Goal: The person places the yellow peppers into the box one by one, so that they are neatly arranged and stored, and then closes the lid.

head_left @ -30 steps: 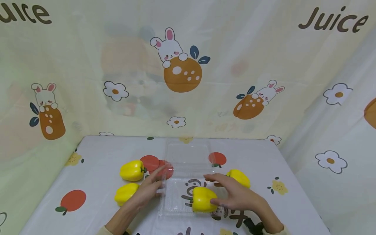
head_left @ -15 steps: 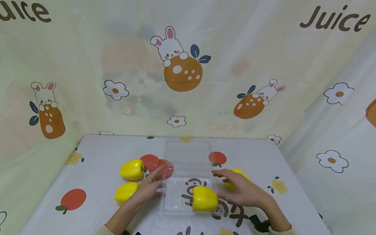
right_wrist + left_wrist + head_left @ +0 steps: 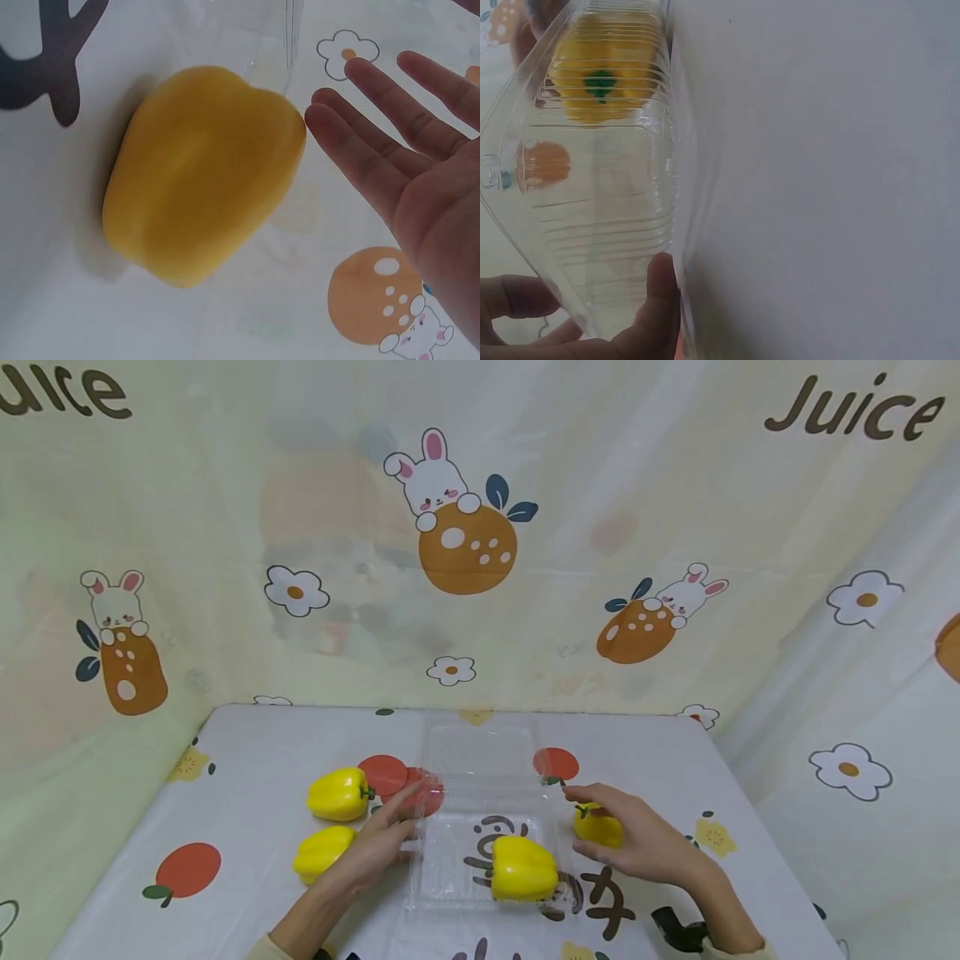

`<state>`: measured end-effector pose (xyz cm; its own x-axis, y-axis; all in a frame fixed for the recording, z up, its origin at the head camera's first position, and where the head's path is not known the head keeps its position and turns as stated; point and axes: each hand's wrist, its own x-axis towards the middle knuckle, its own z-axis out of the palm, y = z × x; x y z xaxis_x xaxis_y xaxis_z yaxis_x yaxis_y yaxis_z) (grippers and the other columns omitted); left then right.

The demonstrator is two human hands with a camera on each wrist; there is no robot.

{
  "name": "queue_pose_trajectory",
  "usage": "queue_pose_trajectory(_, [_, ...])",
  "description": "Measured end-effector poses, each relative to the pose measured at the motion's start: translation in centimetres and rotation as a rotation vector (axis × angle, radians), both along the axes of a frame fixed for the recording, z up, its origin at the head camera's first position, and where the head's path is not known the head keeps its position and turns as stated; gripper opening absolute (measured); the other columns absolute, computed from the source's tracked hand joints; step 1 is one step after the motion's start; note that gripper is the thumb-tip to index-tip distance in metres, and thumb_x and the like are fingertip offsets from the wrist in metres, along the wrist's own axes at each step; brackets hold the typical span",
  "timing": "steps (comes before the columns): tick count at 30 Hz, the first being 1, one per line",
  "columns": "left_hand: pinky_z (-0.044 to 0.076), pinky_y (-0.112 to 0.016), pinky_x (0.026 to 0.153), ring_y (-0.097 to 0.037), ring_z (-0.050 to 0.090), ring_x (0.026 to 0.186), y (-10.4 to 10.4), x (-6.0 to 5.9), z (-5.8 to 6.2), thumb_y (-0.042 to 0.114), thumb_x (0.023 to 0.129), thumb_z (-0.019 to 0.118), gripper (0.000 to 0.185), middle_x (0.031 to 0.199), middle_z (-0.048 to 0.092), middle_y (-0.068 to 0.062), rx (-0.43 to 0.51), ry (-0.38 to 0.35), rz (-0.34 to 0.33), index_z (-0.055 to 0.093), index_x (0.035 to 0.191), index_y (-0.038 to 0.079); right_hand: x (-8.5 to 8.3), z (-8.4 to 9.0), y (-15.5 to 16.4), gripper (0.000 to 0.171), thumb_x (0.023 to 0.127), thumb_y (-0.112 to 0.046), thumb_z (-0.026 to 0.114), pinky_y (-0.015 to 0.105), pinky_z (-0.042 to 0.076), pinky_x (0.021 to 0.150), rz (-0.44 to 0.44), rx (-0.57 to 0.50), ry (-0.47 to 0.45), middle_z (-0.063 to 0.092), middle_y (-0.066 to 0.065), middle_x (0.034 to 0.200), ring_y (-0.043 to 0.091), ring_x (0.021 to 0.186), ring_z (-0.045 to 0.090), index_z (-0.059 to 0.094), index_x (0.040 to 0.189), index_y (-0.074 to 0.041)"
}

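Note:
A clear plastic clamshell box [image 3: 442, 860] lies mid-table, its lid [image 3: 480, 747] folded back toward the wall. Inside its tray, at the near right, sits a yellow bell pepper [image 3: 523, 868], also visible through the ribbed wall in the left wrist view. My left hand [image 3: 382, 839] rests its fingers against the box's left side. To the right of the box, my right hand [image 3: 637, 835] is around another yellow bell pepper [image 3: 598, 828], partly hiding it. In the right wrist view the fingers [image 3: 352, 154] are extended close beside that pepper; contact is hard to tell.
Two more yellow bell peppers, a far one [image 3: 337, 793] and a near one [image 3: 322, 852], lie left of the box. The tablecloth [image 3: 255, 793] has printed fruit and flowers. A patterned curtain [image 3: 352, 660] hangs behind the table and along both sides.
My right hand has let go of the pepper in the box and moved right, to the pepper beside the box. The left hand has stayed at the box's side.

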<state>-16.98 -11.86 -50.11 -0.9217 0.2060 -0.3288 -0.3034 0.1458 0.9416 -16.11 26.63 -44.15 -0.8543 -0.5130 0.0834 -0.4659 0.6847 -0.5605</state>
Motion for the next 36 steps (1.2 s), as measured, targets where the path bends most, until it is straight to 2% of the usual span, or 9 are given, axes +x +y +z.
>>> queue_pose_trajectory(5, [0.06,-0.041,0.091,-0.034,0.056,0.118,0.0,0.0,0.1,0.007,0.104,0.05,0.065,0.158,0.048,-0.022,0.002,-0.006,0.002,0.041,0.163,0.034,0.2,0.3,0.4,0.059,0.092,-0.027,0.084,0.048,0.058,0.105,-0.036,-0.021,0.01,0.066,0.0,0.147,0.032,0.129,0.065,0.059,0.145,-0.022])
queue_pose_trajectory(12, [0.06,-0.045,0.095,-0.034,0.055,0.119,0.0,0.0,0.1,0.007,0.105,0.05,0.065,0.159,0.046,-0.023,0.001,-0.003,-0.006,0.039,0.165,0.03,0.2,0.2,1.4,0.059,0.092,-0.034,0.083,0.059,0.057,0.104,-0.099,-0.034,0.007,0.067,0.001,0.146,0.035,0.129,0.066,0.06,0.146,-0.023])
queue_pose_trajectory(19, [0.06,-0.043,0.094,-0.033,0.055,0.117,0.0,0.1,0.2,0.007,0.105,0.05,0.065,0.158,0.047,-0.022,0.005,-0.004,-0.007,0.039,0.164,0.031,-0.2,-0.4,2.6,0.06,0.091,-0.031,0.085,0.058,0.056,0.105,-0.125,-0.01,0.06,0.069,0.001,0.141,0.032,0.128,0.067,0.061,0.144,-0.02])
queue_pose_trajectory(27, [0.06,-0.044,0.095,-0.033,0.055,0.118,0.0,0.1,0.3,0.007,0.105,0.05,0.065,0.157,0.047,-0.022,0.01,-0.007,-0.009,0.039,0.164,0.032,-0.4,-1.0,3.3,0.061,0.09,-0.035,0.085,0.063,0.054,0.106,-0.153,0.01,0.046,0.069,0.004,0.142,0.036,0.132,0.064,0.061,0.145,-0.019])
queue_pose_trajectory(36, [0.06,-0.045,0.096,-0.033,0.055,0.118,-0.1,0.1,0.2,0.007,0.105,0.05,0.065,0.157,0.047,-0.022,0.001,-0.001,-0.011,0.039,0.164,0.032,-0.8,-1.5,3.6,0.068,0.087,-0.032,0.089,0.059,0.056,0.104,-0.18,0.021,0.066,0.064,0.009,0.146,0.037,0.131,0.063,0.059,0.146,-0.019])
